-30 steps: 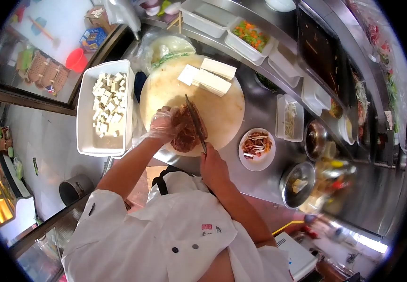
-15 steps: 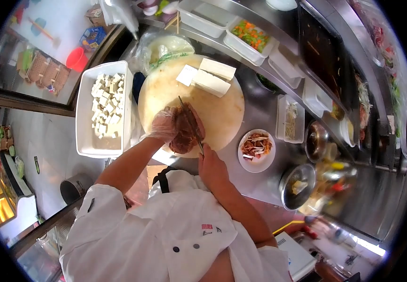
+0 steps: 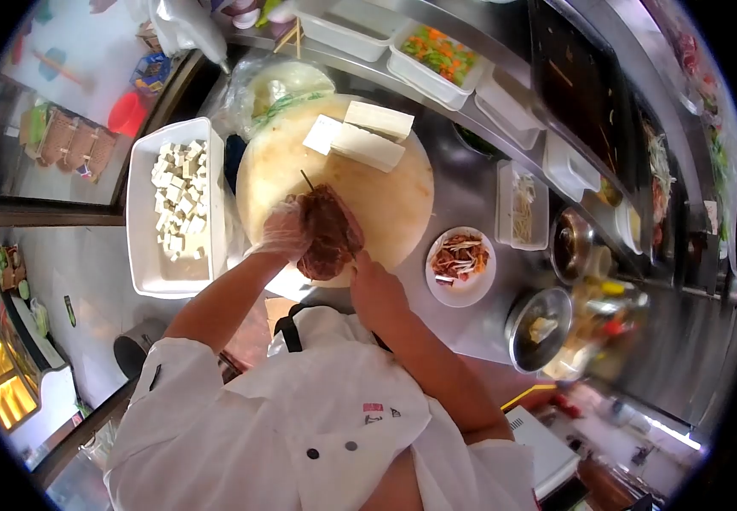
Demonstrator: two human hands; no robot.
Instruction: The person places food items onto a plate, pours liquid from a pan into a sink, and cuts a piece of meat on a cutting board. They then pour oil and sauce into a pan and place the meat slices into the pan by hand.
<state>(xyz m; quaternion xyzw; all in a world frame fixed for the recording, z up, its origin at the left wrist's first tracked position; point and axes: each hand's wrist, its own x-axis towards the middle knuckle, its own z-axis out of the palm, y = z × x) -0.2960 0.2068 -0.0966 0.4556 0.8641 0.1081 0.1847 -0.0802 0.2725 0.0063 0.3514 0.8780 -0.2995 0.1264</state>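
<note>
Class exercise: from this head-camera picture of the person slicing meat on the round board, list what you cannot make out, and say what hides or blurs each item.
- Knife: only its tip shows; the meat covers the blade.
- Knife handle: hidden inside the right hand.
- Left hand fingertips: hidden behind the meat; a clear glove blurs the rest.
- Pot on the floor: the left sleeve cuts it off.
- Jars right of the metal bowl: blurred, contents unreadable.

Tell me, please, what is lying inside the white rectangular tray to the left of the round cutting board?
The white tray holds a heap of white tofu cubes, piled toward its far end; the near end shows bare bottom. What lies beneath the heap is covered.
</note>
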